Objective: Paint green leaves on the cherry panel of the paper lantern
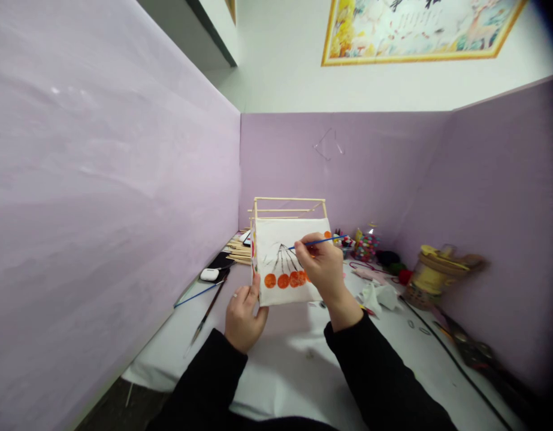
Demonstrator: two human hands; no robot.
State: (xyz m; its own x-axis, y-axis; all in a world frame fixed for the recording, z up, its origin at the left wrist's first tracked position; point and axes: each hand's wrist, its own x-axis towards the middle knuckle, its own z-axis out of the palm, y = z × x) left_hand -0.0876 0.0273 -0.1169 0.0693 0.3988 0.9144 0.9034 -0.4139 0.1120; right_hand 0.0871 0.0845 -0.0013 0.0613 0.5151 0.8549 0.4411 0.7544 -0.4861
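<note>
A box-shaped frame of thin wooden sticks (pixel 289 199), its front covered in white paper (pixel 269 233), is held up and tilted above the table. My left hand (pixel 245 314) grips its lower left corner, thumb in front and fingers along the side. In my right hand (pixel 320 263) a slim blue paintbrush (pixel 325 240) is pinched, its tip at or very near the paper. Dark lines (pixel 283 256) fan downward from one point there. Below them runs a row of orange discs (pixel 283 281), its right part hidden behind my right hand.
Left on the white table lie a dark-handled brush (pixel 212 305), a blue brush (pixel 198 294), a white case (pixel 209 275) and loose sticks (pixel 239 251). To the right are crumpled tissue (pixel 378 296), a jar of colourful balls (pixel 366 245) and a yellow container (pixel 426 278). Purple partitions enclose three sides.
</note>
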